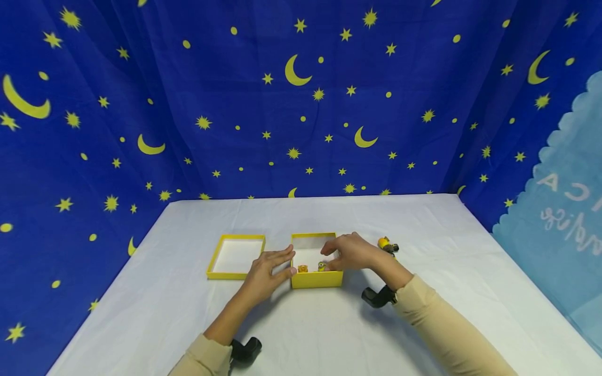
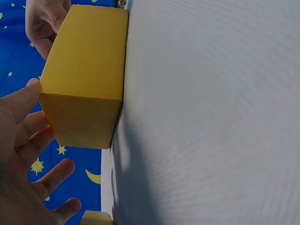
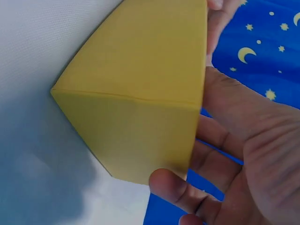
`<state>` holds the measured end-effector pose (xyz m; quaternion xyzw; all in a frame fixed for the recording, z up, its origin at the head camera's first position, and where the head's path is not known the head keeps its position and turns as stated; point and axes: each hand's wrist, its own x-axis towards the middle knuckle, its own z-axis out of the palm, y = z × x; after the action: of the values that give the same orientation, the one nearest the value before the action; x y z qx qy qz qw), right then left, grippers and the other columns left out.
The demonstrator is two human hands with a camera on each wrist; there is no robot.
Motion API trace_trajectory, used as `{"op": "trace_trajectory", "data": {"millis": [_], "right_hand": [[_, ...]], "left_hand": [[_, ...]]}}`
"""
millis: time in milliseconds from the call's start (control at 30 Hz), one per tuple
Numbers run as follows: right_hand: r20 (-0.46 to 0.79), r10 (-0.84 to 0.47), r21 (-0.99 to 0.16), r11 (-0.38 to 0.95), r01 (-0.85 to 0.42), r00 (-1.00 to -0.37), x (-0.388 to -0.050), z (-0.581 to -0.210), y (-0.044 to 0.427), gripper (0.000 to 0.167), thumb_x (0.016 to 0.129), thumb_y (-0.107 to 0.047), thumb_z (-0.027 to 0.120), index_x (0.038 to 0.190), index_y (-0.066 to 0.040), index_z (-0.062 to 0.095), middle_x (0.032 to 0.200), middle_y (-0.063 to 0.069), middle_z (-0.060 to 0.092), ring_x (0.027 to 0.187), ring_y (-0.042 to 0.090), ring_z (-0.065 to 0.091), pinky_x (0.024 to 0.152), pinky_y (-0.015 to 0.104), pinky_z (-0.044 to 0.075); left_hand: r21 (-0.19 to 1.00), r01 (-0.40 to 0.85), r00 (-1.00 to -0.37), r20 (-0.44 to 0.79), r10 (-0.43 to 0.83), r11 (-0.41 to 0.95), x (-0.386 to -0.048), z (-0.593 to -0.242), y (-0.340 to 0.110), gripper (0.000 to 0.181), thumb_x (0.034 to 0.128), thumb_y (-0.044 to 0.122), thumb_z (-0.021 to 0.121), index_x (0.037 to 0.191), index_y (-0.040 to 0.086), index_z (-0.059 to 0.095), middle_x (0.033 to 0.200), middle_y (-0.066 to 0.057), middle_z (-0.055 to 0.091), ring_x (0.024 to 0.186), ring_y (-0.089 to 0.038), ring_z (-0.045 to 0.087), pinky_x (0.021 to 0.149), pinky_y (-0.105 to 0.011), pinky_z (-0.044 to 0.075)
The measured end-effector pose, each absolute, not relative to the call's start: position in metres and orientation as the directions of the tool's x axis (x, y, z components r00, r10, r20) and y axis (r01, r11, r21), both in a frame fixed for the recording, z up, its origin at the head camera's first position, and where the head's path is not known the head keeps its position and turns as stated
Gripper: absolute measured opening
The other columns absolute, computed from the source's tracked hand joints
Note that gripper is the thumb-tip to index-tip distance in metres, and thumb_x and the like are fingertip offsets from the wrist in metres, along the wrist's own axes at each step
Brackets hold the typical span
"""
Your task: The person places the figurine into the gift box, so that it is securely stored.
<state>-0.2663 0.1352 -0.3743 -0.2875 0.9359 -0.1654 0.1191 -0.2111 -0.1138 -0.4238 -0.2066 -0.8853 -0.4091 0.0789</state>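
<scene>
Head view: you have an open yellow box [image 1: 317, 280] on the white desk [image 1: 305, 329]; read clock positions from the box centre.
Left hand [image 1: 268, 271]: at 9 o'clock, fingers relaxed and spread, thumb and fingertips touching the box wall.
Right hand [image 1: 355, 252]: at 3 o'clock, reaching over the rim; your index finger and thumb stand apart inside the box.
Orange figure [image 1: 303, 268]: inside the box, at 7 o'clock, near the front wall.
Yellow figure [image 1: 322, 266]: inside the box, at 5 o'clock, just beside your right thumb; contact cannot be told.
Box lid [image 1: 228, 275]: at 9 o'clock, just beyond your left fingers, hollow side up.
Loose figure [image 1: 385, 244]: between 2 and 3 o'clock, near your right forearm, yellow and dark.
Right wrist view: one fingertip overlaps the box's side wall; contact is unclear.
Backdrop [image 1: 235, 104]: at 12 o'clock, blue cloth with yellow moons and stars.
</scene>
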Motion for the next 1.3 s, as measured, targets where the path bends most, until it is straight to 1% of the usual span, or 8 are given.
{"op": "trace_trajectory", "data": {"millis": [167,267,367,467,700,933,1133,1300], "right_hand": [[-0.053,-0.591,-0.432,0.741,-0.515,-0.805,-0.263,-0.372,0.146,0.046,0.080,-0.038,0.073,0.117,-0.011,0.067,0.114,0.002,0.070,0.102,0.020,0.064,0.101,0.057,0.031],[-0.017,-0.568,-0.458,0.736,-0.498,-0.823,-0.260,-0.370,0.153,0.047,0.079,-0.039,0.074,0.117,-0.013,0.067,0.110,0.002,0.072,0.083,0.015,0.063,0.092,0.047,0.035],[0.008,-0.522,-0.470,0.751,-0.464,-0.853,-0.256,-0.367,0.161,0.048,0.077,-0.043,0.074,0.117,-0.017,0.067,0.109,0.001,0.071,0.077,0.012,0.055,0.079,0.035,0.034],[0.041,-0.483,-0.478,0.759,-0.441,-0.875,-0.252,-0.364,0.171,0.047,0.078,-0.045,0.073,0.118,-0.020,0.066,0.114,0.000,0.069,0.083,0.012,0.051,0.074,0.029,0.032],[0.093,-0.396,-0.514,0.767,-0.385,-0.914,-0.245,-0.362,0.192,0.045,0.079,-0.042,0.073,0.119,-0.023,0.064,0.113,-0.003,0.065,0.093,0.018,0.052,0.072,0.028,0.037],[0.162,-0.347,-0.531,0.758,-0.378,-0.924,-0.244,-0.366,0.213,0.046,0.081,-0.037,0.073,0.121,-0.018,0.063,0.112,0.000,0.067,0.098,0.024,0.055,0.074,0.029,0.042],[0.140,-0.264,-0.551,0.780,-0.297,-0.954,-0.243,-0.373,0.231,0.052,0.081,-0.041,0.072,0.125,-0.017,0.060,0.113,0.003,0.064,0.104,0.026,0.053,0.075,0.032,0.044],[0.144,-0.237,-0.538,0.796,-0.277,-0.961,-0.241,-0.379,0.243,0.053,0.081,-0.038,0.073,0.126,-0.013,0.060,0.116,0.010,0.065,0.106,0.028,0.051,0.075,0.034,0.042]], "left_hand": [[0.695,0.424,-0.905,0.303,0.298,0.580,-0.210,-0.423,-0.114,0.045,0.0858,0.030,0.068,0.126,0.012,0.060,0.139,0.006,0.053,0.126,-0.025,0.048,0.108,-0.050,0.035],[0.699,0.421,-0.906,0.299,0.299,0.577,-0.210,-0.423,-0.114,0.045,0.0860,0.030,0.068,0.127,0.012,0.060,0.140,0.005,0.052,0.126,-0.025,0.048,0.108,-0.051,0.033],[0.704,0.418,-0.907,0.295,0.299,0.574,-0.210,-0.424,-0.114,0.046,0.0862,0.031,0.067,0.127,0.012,0.060,0.140,0.006,0.052,0.127,-0.025,0.047,0.109,-0.052,0.032],[0.704,0.417,-0.908,0.294,0.299,0.575,-0.210,-0.424,-0.114,0.046,0.0863,0.031,0.067,0.127,0.012,0.060,0.140,0.007,0.051,0.127,-0.024,0.047,0.109,-0.052,0.032],[0.700,0.425,-0.904,0.302,0.302,0.574,-0.211,-0.424,-0.114,0.045,0.0865,0.030,0.067,0.127,0.011,0.060,0.140,0.005,0.052,0.127,-0.026,0.047,0.110,-0.054,0.029],[0.710,0.418,-0.907,0.295,0.299,0.567,-0.210,-0.425,-0.115,0.046,0.0867,0.032,0.067,0.128,0.012,0.059,0.141,0.007,0.051,0.127,-0.025,0.047,0.110,-0.055,0.028],[0.714,0.415,-0.908,0.290,0.302,0.563,-0.210,-0.426,-0.115,0.047,0.0871,0.033,0.066,0.129,0.013,0.058,0.141,0.007,0.050,0.128,-0.026,0.046,0.109,-0.056,0.028],[0.718,0.409,-0.910,0.281,0.304,0.563,-0.210,-0.425,-0.115,0.047,0.0874,0.033,0.066,0.129,0.013,0.058,0.142,0.007,0.050,0.129,-0.026,0.046,0.110,-0.057,0.026]]}}
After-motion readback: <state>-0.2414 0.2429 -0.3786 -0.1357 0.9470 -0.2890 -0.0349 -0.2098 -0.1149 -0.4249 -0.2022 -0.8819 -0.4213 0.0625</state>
